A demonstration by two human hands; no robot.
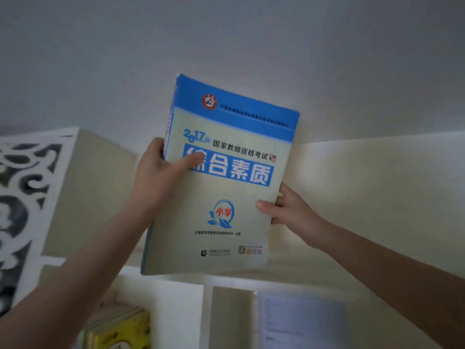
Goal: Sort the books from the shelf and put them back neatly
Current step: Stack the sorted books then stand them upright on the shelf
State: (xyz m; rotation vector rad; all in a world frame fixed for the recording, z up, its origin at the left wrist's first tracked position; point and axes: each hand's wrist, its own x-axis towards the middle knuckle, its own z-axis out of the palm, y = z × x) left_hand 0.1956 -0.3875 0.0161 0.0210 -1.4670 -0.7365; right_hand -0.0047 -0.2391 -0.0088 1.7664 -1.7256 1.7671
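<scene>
Against the white wall [226, 34] stands a cream shelf [352, 172] with a fretwork side panel [22, 197] at its left. Over its top tier a thick blue-and-cream exam textbook [221, 202] is held upright and slightly tilted, front cover to the camera. Its lower edge is down by the board, though contact cannot be told. The left hand [161, 177] grips the spine edge and the right hand [289, 210] grips the opposite edge. Both thumbs lie on the cover, fingers clamped behind. One compartment below holds yellow books [125, 328], its neighbour pale sheets [302, 321].
</scene>
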